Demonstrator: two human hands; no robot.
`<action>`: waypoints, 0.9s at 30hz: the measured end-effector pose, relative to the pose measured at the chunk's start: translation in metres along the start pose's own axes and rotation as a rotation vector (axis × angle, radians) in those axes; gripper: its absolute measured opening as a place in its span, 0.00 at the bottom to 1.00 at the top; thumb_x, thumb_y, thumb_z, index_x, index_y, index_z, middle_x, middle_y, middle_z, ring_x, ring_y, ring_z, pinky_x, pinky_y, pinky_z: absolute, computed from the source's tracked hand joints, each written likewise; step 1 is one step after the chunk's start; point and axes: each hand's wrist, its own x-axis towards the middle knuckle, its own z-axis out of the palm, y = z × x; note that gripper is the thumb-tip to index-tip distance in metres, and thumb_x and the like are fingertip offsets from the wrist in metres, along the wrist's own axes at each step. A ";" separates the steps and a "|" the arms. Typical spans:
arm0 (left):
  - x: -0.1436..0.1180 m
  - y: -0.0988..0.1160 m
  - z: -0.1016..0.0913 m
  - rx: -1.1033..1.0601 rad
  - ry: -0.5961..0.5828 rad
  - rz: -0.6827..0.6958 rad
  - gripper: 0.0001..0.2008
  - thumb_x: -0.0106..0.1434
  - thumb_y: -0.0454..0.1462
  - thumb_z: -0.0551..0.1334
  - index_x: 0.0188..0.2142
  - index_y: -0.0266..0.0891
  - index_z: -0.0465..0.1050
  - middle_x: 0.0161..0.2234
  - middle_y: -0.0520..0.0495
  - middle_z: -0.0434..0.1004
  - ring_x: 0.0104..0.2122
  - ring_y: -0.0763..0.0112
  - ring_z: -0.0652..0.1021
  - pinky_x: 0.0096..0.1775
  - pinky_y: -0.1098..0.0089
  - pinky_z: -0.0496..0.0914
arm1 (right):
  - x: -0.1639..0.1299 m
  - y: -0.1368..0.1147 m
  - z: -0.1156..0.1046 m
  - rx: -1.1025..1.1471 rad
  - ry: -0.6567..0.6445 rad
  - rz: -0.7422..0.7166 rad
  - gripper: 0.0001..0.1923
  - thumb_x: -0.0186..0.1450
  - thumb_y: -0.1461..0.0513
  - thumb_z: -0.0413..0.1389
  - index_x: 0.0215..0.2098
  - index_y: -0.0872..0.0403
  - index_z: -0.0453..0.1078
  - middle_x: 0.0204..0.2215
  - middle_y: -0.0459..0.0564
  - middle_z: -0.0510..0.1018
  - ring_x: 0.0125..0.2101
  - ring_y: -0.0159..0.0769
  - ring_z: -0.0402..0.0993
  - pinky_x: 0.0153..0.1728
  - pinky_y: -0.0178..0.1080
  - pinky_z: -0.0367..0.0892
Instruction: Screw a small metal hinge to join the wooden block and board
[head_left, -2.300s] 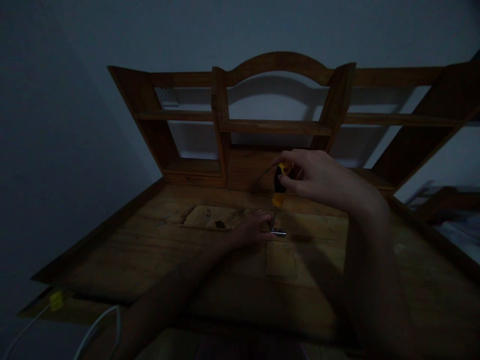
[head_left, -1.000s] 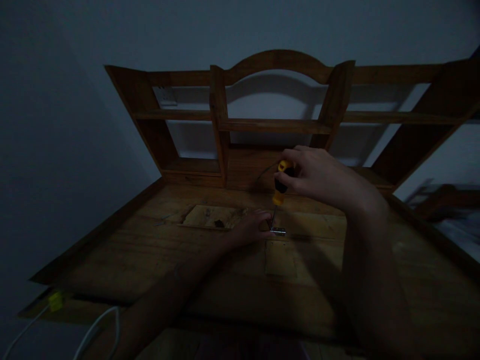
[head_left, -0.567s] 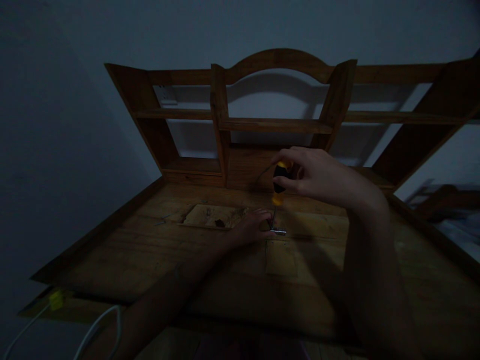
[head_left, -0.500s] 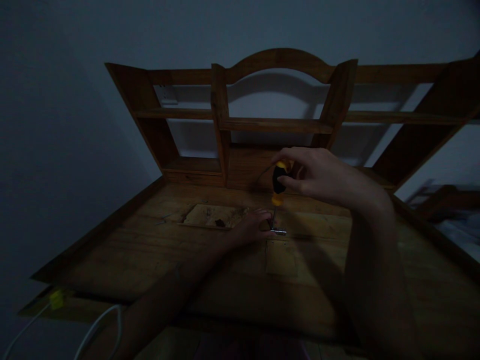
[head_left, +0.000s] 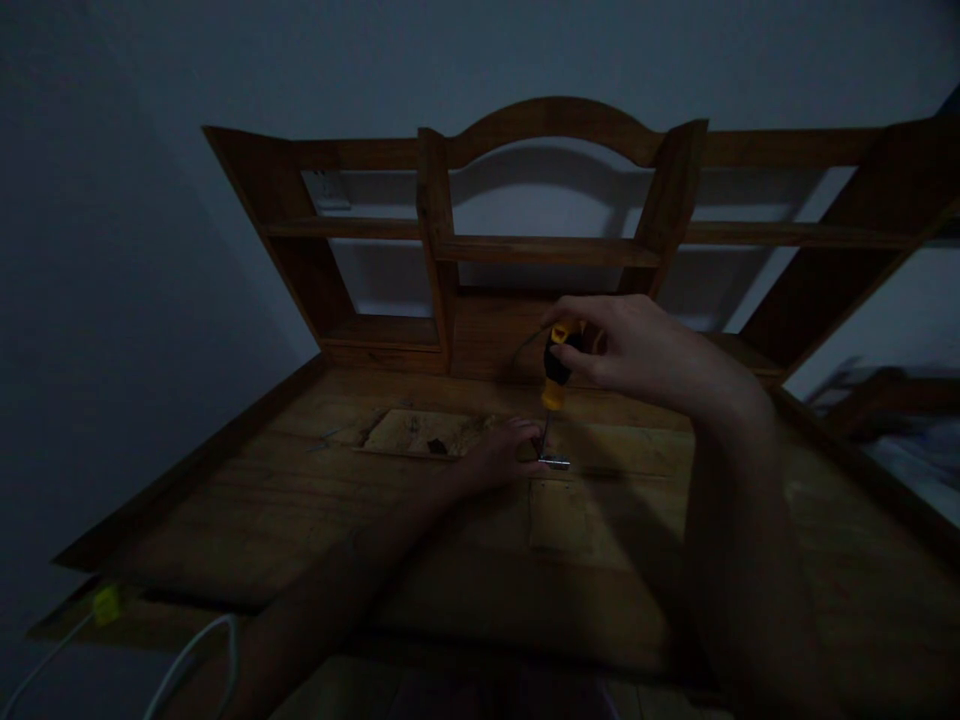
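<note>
Fingers (head_left: 581, 308) of the right hand (head_left: 645, 350) pinch a screwdriver with a chunky yellow and black handle (head_left: 556, 372), the thumb lying across its black middle. Below these fingers the slim shaft slants down and slightly left, its tip at the left end of a small, shiny, silver-coloured metal piece (head_left: 556, 463) on the brown wooden desk (head_left: 247, 500). The left hand (head_left: 501, 458) rests just left of that tip, thumb and fingers parted around it, the thumb near the metal piece's left end; whether they grip the piece, I cannot tell in this dim light.

Nearer the person than the left fingers, just beyond the thumb, lies a pale rectangular patch (head_left: 559, 515) in the wood. Left of the left fingers is a long, rough-edged pale area (head_left: 394, 432) with a dark spot (head_left: 437, 446). Beyond the right fingers stands a brown wooden shelf unit with an arched top (head_left: 559, 118).
</note>
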 end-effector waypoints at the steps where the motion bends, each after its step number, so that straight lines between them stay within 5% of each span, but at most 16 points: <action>1: 0.000 0.001 -0.001 -0.005 -0.004 0.004 0.13 0.61 0.39 0.72 0.43 0.41 0.75 0.45 0.47 0.80 0.48 0.61 0.78 0.51 0.62 0.70 | 0.000 -0.001 0.000 -0.016 0.004 0.008 0.12 0.68 0.59 0.57 0.47 0.53 0.75 0.38 0.50 0.82 0.35 0.40 0.76 0.36 0.39 0.63; 5: 0.000 0.006 -0.004 -0.007 -0.024 0.012 0.11 0.62 0.39 0.70 0.43 0.41 0.75 0.45 0.46 0.80 0.49 0.61 0.77 0.52 0.62 0.70 | 0.003 0.000 0.005 -0.153 0.020 0.105 0.15 0.70 0.51 0.56 0.40 0.54 0.74 0.35 0.53 0.81 0.33 0.42 0.76 0.34 0.40 0.62; 11: 0.000 0.005 -0.003 0.005 -0.010 0.023 0.12 0.62 0.40 0.71 0.44 0.41 0.75 0.47 0.46 0.79 0.50 0.60 0.77 0.53 0.62 0.69 | 0.001 0.001 0.001 -0.063 -0.024 0.041 0.16 0.67 0.59 0.56 0.52 0.53 0.72 0.43 0.52 0.81 0.40 0.43 0.77 0.40 0.41 0.66; 15: 0.000 0.003 -0.003 -0.002 -0.020 0.035 0.12 0.63 0.40 0.70 0.44 0.41 0.75 0.46 0.47 0.79 0.49 0.61 0.77 0.53 0.62 0.69 | 0.000 -0.002 0.000 -0.054 -0.020 0.044 0.11 0.69 0.58 0.55 0.46 0.52 0.75 0.38 0.51 0.82 0.39 0.43 0.78 0.38 0.40 0.65; 20: 0.000 0.001 -0.001 0.022 0.017 0.049 0.13 0.63 0.41 0.71 0.44 0.41 0.75 0.47 0.46 0.79 0.50 0.60 0.76 0.52 0.63 0.69 | 0.002 -0.003 0.004 -0.212 0.036 0.174 0.18 0.70 0.48 0.54 0.41 0.53 0.75 0.34 0.55 0.81 0.35 0.47 0.77 0.35 0.42 0.64; 27: 0.001 0.003 -0.002 0.013 -0.014 0.026 0.12 0.63 0.41 0.71 0.43 0.40 0.75 0.45 0.46 0.79 0.48 0.61 0.77 0.51 0.64 0.69 | -0.002 -0.006 -0.005 -0.039 -0.008 0.032 0.11 0.67 0.59 0.56 0.46 0.52 0.75 0.37 0.49 0.82 0.37 0.42 0.77 0.36 0.39 0.64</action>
